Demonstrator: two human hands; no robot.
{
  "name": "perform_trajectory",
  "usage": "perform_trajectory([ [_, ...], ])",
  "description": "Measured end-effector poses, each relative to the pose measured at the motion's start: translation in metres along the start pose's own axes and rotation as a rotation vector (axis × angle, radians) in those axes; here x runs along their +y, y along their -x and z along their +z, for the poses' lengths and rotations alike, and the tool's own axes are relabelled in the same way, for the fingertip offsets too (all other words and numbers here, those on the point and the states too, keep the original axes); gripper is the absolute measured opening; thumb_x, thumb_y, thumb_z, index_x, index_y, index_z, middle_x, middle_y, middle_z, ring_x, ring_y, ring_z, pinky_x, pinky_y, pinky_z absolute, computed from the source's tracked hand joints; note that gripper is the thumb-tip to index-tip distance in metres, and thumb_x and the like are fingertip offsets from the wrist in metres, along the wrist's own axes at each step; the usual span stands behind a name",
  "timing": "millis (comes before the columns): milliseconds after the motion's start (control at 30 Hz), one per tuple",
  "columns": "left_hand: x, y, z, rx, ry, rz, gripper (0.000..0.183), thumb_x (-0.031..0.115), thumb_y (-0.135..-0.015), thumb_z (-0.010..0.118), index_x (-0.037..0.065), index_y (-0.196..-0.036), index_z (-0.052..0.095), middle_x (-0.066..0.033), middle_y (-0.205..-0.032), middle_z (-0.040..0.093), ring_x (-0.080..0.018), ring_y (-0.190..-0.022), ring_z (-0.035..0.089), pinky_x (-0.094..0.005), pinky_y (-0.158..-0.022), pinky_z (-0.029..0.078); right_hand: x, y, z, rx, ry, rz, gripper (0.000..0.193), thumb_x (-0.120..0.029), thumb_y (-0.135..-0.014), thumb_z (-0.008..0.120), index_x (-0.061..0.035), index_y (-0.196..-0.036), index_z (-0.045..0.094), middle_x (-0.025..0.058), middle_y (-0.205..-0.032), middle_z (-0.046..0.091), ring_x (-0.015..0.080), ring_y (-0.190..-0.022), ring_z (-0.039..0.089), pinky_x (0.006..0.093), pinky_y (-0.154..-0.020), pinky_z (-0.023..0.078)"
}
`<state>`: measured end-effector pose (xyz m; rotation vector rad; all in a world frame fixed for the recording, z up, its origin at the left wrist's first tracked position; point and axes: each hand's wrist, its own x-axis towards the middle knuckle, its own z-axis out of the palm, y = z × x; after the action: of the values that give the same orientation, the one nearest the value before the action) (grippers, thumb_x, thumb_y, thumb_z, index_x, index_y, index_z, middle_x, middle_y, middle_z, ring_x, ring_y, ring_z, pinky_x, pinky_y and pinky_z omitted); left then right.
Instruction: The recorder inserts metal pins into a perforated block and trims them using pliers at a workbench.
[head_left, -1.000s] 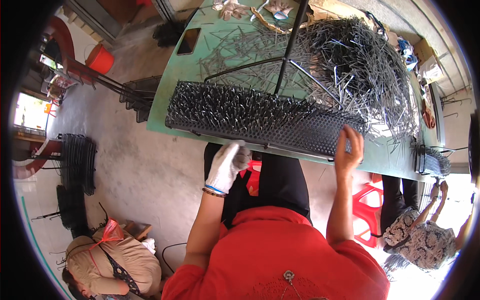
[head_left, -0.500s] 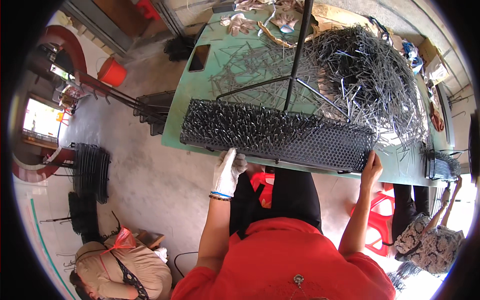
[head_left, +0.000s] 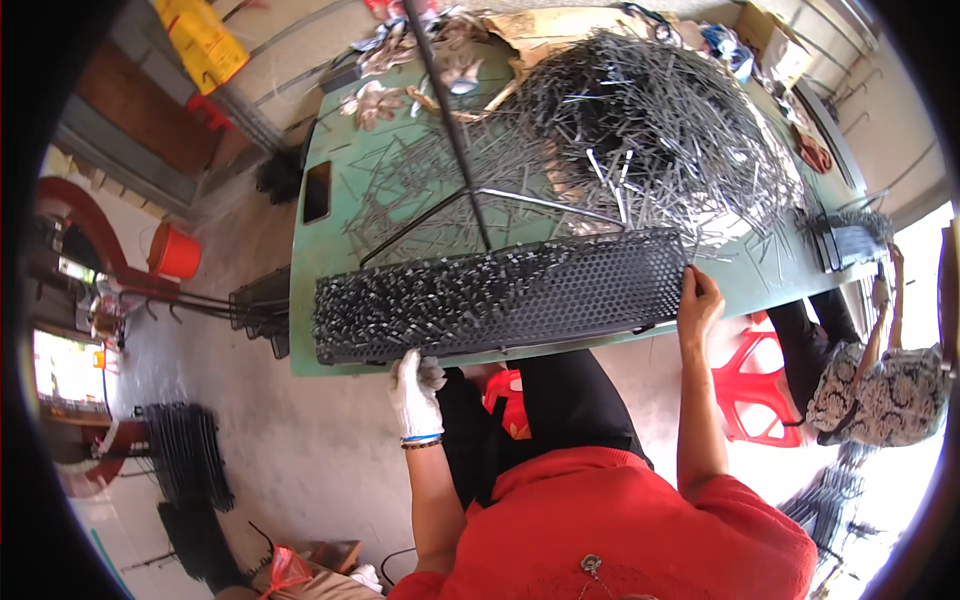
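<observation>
A long black perforated metal rack (head_left: pixel 600 285) lies along the table's near edge. Short dark pins (head_left: pixel 420 305) pack the holes of its left part; bare holes show at the right. My left hand (head_left: pixel 416 392), in a white glove, is closed at the rack's near edge, left of its middle, with some fingers hidden beneath. My bare right hand (head_left: pixel 701 303) pinches the rack's right end between thumb and fingers. From the rack's back, two braces meet a long black rod (head_left: pixel 445 110) that reaches away over the table.
A heap of loose dark pins (head_left: pixel 680 130) covers the far right of the green table (head_left: pixel 325 245). Work gloves (head_left: pixel 375 103) and a phone (head_left: pixel 317 192) lie at the left. A co-worker (head_left: pixel 880 390) works at the right beside a red stool (head_left: pixel 755 390).
My view has turned, so table and rack sit further left in the picture. The rack's pinned face now tips more toward me. Both hands stay on the rack.
</observation>
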<state>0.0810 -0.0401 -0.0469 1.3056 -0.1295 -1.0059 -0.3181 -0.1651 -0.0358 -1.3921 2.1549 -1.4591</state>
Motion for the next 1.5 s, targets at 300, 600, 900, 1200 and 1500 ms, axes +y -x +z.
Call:
perform_trajectory([
  [300, 0.0, -0.035, -0.032, 0.041, -0.087, 0.047, 0.021, 0.031, -0.093, 0.061, 0.012, -0.101, 0.058, -0.0028, -0.081, 0.056, -0.0125, -0.068, 0.05, -0.0263, -0.059, 0.04, -0.001, 0.03, 0.024, -0.139, -0.143, -0.156, 0.017, -0.006, -0.087, 0.066, 0.0043, -0.101, 0.069, 0.0153, -0.079, 0.063, 0.0227, -0.069, 0.062, 0.0315, -0.065, 0.048],
  [600, 0.016, -0.025, -0.051, 0.086, -0.358, 0.071, 0.033, 0.039, -0.093, 0.061, 0.006, -0.096, 0.059, -0.0055, -0.079, 0.063, -0.0128, -0.063, 0.058, -0.0258, -0.052, 0.045, 0.026, 0.017, 0.023, -0.332, -0.283, -0.177, 0.019, -0.011, -0.089, 0.068, 0.0008, -0.104, 0.069, 0.0134, -0.08, 0.067, 0.0176, -0.065, 0.062, 0.0306, -0.062, 0.05],
  [900, 0.07, 0.057, 0.118, -0.461, -0.715, 0.416, 0.024, 0.023, -0.095, 0.057, 0.001, -0.104, 0.062, -0.0067, -0.084, 0.064, -0.0126, -0.07, 0.06, -0.0242, -0.056, 0.049, 0.125, -0.066, 0.008, -0.095, 0.036, -0.156, 0.024, -0.012, -0.089, 0.065, -0.0034, -0.112, 0.063, 0.0126, -0.088, 0.062, 0.0285, -0.067, 0.062, 0.0382, -0.064, 0.049],
  [1200, 0.005, 0.005, 0.366, -0.91, -1.63, 0.807, 0.074, 0.045, -0.086, 0.065, 0.002, -0.14, 0.041, -0.0211, -0.135, 0.051, -0.0337, -0.121, 0.054, -0.0407, -0.103, 0.042, 0.129, -0.063, 0.009, 0.011, 0.085, -0.346, 0.015, -0.004, -0.087, 0.065, -0.0019, -0.102, 0.066, 0.0122, -0.089, 0.062, 0.0275, -0.067, 0.063, 0.0344, -0.059, 0.051],
  [1500, -0.115, -0.025, 0.444, -0.754, -2.216, 0.973, 0.134, 0.075, -0.058, 0.071, -0.004, -0.149, 0.012, -0.0344, -0.149, 0.023, -0.047, -0.14, 0.023, -0.0568, -0.113, 0.017, 0.125, -0.068, 0.004, -0.012, 0.075, -0.252, 0.013, -0.001, -0.082, 0.066, -0.001, -0.095, 0.065, 0.0128, -0.087, 0.062, 0.0316, -0.076, 0.063, 0.0393, -0.068, 0.051],
])
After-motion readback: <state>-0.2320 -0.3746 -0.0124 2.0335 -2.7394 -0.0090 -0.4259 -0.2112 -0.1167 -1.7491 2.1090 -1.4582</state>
